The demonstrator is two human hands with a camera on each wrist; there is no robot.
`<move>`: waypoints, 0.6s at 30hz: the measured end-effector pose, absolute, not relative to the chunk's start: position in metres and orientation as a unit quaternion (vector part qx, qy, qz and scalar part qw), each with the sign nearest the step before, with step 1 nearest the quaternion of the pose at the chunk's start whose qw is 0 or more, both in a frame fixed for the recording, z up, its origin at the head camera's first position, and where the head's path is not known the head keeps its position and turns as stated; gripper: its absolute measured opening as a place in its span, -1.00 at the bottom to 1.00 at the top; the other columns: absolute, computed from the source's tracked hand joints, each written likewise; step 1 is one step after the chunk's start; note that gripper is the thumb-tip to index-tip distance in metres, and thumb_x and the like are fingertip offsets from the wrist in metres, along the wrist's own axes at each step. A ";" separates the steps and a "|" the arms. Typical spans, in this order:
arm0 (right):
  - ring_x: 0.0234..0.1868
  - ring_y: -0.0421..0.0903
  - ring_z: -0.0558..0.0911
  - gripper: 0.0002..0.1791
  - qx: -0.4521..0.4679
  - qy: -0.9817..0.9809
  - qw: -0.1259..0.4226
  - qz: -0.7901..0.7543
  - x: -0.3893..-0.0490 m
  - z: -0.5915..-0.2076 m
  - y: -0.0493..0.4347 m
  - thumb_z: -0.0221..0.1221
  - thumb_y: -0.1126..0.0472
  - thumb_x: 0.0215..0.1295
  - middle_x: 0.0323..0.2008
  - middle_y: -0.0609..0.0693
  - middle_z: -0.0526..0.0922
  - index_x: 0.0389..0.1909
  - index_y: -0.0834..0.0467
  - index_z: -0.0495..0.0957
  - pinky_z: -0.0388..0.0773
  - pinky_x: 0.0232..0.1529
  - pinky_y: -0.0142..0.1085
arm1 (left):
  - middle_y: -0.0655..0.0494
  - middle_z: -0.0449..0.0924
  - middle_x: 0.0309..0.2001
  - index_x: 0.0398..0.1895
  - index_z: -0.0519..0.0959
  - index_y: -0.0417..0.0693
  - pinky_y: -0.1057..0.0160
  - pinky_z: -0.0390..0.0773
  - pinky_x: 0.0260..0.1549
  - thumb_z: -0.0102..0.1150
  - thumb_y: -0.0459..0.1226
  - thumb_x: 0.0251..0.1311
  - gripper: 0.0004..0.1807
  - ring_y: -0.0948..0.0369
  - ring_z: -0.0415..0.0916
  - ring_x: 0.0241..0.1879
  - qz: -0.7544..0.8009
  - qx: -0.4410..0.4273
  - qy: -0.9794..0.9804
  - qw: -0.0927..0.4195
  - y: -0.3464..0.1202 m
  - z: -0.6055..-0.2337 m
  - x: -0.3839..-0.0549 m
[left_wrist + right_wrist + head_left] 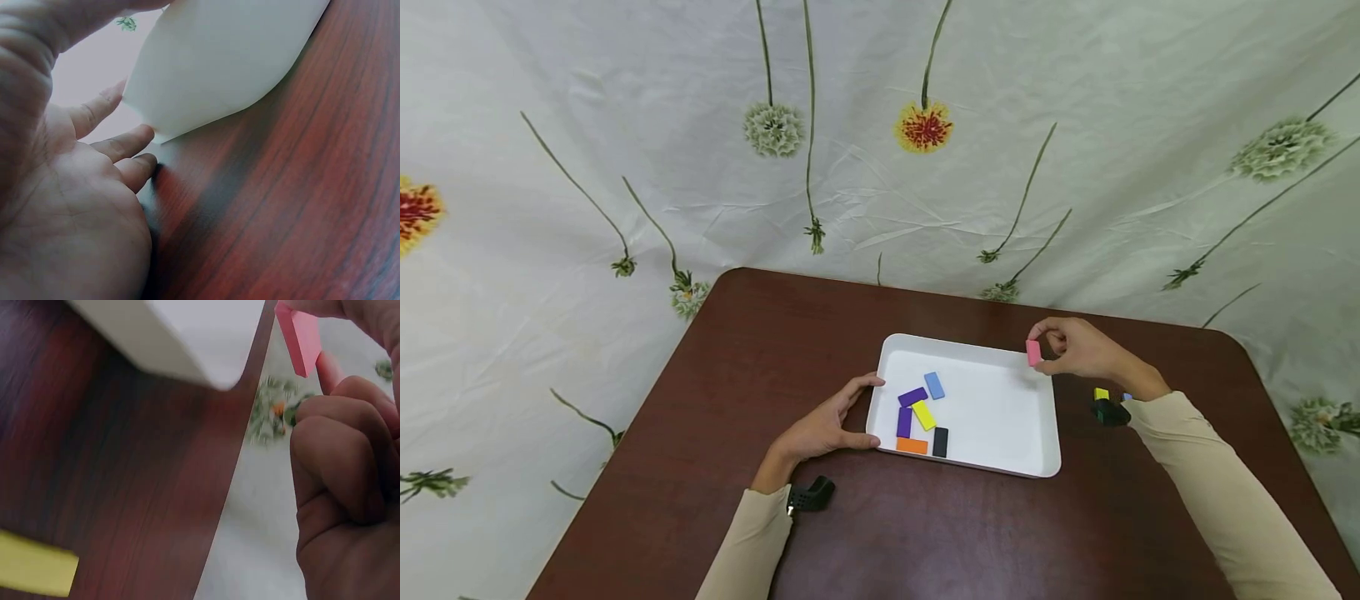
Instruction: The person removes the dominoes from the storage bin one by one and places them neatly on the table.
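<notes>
In the head view my right hand (1078, 348) pinches a pink block (1033, 352) between thumb and forefinger, just over the far right corner of a white tray (992, 408). The right wrist view shows the pink block (301, 339) upright in the pinch, with the other fingers curled toward the palm. Against the tray's left side, my left hand (823, 425) rests with thumb and fingers spread, their tips touching the wall. Inside the tray's left half lie a light blue block (934, 385), two purple blocks, a yellow block (923, 415), an orange block (912, 446) and a black block (940, 442).
Beneath the right wrist, a yellow block (1101, 393) lies on the brown table (722, 400), with a bit of blue beside it partly hidden by the sleeve. A flower-print cloth (850, 183) hangs behind the table's far edge.
</notes>
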State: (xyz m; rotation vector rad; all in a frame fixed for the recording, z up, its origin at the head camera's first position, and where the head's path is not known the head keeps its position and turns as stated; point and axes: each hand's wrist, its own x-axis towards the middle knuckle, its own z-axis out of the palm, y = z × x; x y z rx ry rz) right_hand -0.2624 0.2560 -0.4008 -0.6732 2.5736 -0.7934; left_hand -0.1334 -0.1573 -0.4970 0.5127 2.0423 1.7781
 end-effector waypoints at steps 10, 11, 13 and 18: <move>-0.56 -0.26 0.17 -0.51 -0.206 0.923 0.180 -0.270 -0.250 -0.400 0.307 0.42 0.26 0.15 -0.57 -0.13 0.15 0.07 0.29 0.48 0.24 -0.44 -0.32 | 0.01 -0.02 0.56 0.47 0.16 -0.01 -0.10 -0.14 0.48 0.51 -0.39 0.03 -0.03 0.10 -0.17 0.57 0.634 0.178 0.728 0.190 -0.157 -0.499 -0.133; -0.56 -0.26 0.18 -0.51 -0.201 0.925 0.180 -0.266 -0.248 -0.401 0.313 0.41 0.29 0.14 -0.57 -0.13 0.16 0.07 0.30 0.48 0.23 -0.46 -0.33 | 0.01 -0.02 0.57 0.48 0.15 -0.02 -0.11 -0.14 0.48 0.51 -0.39 0.03 -0.03 0.11 -0.17 0.57 0.634 0.177 0.728 0.190 -0.157 -0.498 -0.133; -0.55 -0.26 0.20 -0.49 -0.198 0.931 0.172 -0.255 -0.244 -0.401 0.324 0.41 0.30 0.12 -0.56 -0.13 0.17 0.08 0.33 0.46 0.22 -0.47 -0.33 | 0.02 -0.02 0.57 0.48 0.15 -0.02 -0.10 -0.13 0.48 0.51 -0.40 0.03 -0.03 0.11 -0.17 0.57 0.634 0.177 0.728 0.191 -0.157 -0.498 -0.132; -0.54 -0.26 0.20 -0.45 -0.183 0.936 0.165 -0.250 -0.234 -0.404 0.356 0.41 0.34 0.11 -0.55 -0.12 0.16 0.10 0.38 0.43 0.20 -0.48 -0.31 | 0.03 -0.01 0.56 0.48 0.15 0.00 -0.10 -0.11 0.48 0.50 -0.40 0.03 -0.04 0.11 -0.15 0.56 0.635 0.178 0.727 0.193 -0.157 -0.497 -0.133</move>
